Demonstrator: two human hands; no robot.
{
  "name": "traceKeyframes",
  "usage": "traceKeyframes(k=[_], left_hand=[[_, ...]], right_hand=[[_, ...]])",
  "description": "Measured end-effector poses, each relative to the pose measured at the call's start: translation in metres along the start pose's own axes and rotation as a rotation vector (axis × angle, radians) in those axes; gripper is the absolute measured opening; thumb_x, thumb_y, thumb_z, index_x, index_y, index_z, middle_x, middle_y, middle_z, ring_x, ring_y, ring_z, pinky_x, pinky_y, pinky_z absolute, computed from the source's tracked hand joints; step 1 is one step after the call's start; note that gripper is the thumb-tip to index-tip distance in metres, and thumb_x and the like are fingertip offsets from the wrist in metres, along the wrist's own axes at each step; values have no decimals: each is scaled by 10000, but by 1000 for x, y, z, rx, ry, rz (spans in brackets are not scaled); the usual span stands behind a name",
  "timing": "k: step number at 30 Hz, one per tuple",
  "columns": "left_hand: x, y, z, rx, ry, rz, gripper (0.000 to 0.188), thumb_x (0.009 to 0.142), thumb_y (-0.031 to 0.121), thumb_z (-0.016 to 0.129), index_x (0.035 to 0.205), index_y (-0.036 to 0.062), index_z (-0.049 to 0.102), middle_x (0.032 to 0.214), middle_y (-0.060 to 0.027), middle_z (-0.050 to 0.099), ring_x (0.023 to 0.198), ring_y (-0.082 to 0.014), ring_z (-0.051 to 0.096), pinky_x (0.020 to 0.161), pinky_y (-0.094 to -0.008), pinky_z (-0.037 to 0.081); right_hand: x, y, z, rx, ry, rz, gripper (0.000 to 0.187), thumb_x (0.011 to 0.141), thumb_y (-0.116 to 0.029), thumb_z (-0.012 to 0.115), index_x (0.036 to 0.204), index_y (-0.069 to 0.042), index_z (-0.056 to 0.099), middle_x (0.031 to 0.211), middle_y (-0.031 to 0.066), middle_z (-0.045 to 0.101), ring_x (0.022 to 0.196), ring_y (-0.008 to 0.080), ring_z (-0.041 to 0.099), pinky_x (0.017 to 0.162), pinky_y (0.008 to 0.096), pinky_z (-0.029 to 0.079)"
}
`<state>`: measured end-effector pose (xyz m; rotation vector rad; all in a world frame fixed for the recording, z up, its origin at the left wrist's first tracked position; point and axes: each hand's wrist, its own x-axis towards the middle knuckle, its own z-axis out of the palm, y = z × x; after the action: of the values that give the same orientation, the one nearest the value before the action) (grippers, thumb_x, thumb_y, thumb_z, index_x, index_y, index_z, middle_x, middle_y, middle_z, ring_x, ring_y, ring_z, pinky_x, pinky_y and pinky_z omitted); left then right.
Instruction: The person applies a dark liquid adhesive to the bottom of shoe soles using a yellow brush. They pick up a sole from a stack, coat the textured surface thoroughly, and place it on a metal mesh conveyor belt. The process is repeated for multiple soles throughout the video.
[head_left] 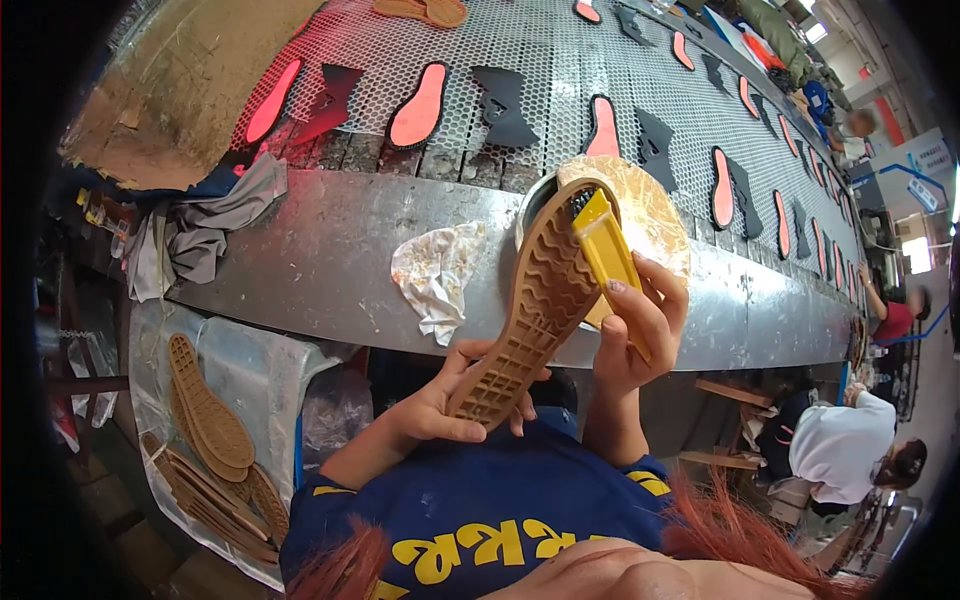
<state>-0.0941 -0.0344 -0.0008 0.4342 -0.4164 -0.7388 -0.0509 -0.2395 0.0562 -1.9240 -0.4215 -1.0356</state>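
A tan rubber shoe sole (530,315) is held up in front of me at a slant, its ridged and gridded face in view. Gripping its lower end is my left hand (435,405), thumb on the near side and fingertips showing past the far edge. My right hand (648,325) pinches a yellow-handled brush (607,250) with dark bristles. Those bristles are at the sole's upper end, by its rim; whether they touch it is hard to tell. Behind the sole stands a round container with a shiny, yellowish top (655,205).
A crumpled, stained white cloth (435,270) lies on the metal ledge (335,235). Beyond it, a mesh conveyor (560,80) carries pink insoles (418,105) and black cut pieces (503,108). More soles (212,410) fill a plastic-lined bin at lower left. Co-workers (845,450) are at right.
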Motion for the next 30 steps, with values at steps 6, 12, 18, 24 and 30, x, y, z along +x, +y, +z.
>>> traceKeyframes(k=[6, 12, 18, 24, 30], left_hand=[[-2, -5, -3, -7, -57, -33, 880, 703, -9, 727, 1364, 212, 189, 1385, -342, 285, 1083, -369, 540, 813, -443, 493], [-2, -6, -10, 164, -168, -47, 976, 653, 78, 831, 1357, 223, 170, 1377, -316, 301, 1042, -336, 555, 798, -409, 498], [-5, -1, -18, 301, -222, -59, 1109, 590, 198, 884, 1398, 165, 124, 1371, -211, 347, 1024, -239, 563, 870, -380, 492], [-5, 1, -16, 259, -191, -60, 1152, 569, 237, 890, 1411, 159, 107, 1355, -211, 364, 996, -250, 584, 863, -386, 498], [-2, -1, -13, 157, -136, -44, 1175, 548, 284, 896, 1399, 172, 94, 1333, -226, 389, 955, -277, 605, 824, -400, 515]], right_hand=[[-3, -1, -6, 7, 2, -3, 319, 903, -302, 592, 935, 12, 642, 1087, 236, 548, 1012, 315, 593, 860, 410, 519], [-1, 2, -12, 99, 4, -29, 272, 857, -233, 669, 972, 11, 640, 1124, 235, 542, 946, 302, 635, 826, 348, 515], [-3, 5, -18, 171, -12, 23, 257, 865, -216, 654, 962, 20, 621, 1131, 244, 551, 971, 301, 622, 833, 347, 502], [-4, 3, -20, 196, -94, 12, 265, 851, -210, 667, 947, 32, 619, 1116, 246, 560, 992, 301, 611, 834, 344, 493], [-6, -2, -24, 231, -210, 27, 246, 815, -183, 692, 930, 23, 621, 1107, 247, 570, 970, 296, 599, 831, 345, 486]])
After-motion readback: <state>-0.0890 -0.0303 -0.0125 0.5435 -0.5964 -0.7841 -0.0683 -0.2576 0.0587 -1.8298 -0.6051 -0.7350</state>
